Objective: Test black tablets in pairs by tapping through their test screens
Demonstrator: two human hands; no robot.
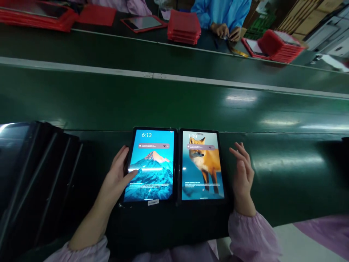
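Two lit tablets lie side by side on the dark green bench in front of me. The left tablet (pixel 151 165) shows a mountain picture and the time 6:13. The right tablet (pixel 202 165) shows a fox. My left hand (pixel 117 178) rests on the left tablet's left edge, thumb on its screen, fingers around the side. My right hand (pixel 242 174) hovers just right of the fox tablet with its fingers spread, holding nothing.
A stack of black cases (pixel 35 171) leans at my left. A green conveyor belt (pixel 174 102) runs across beyond the tablets. On its far side are red cases (pixel 184 27) in piles and a person in blue (pixel 223 14) working with both hands.
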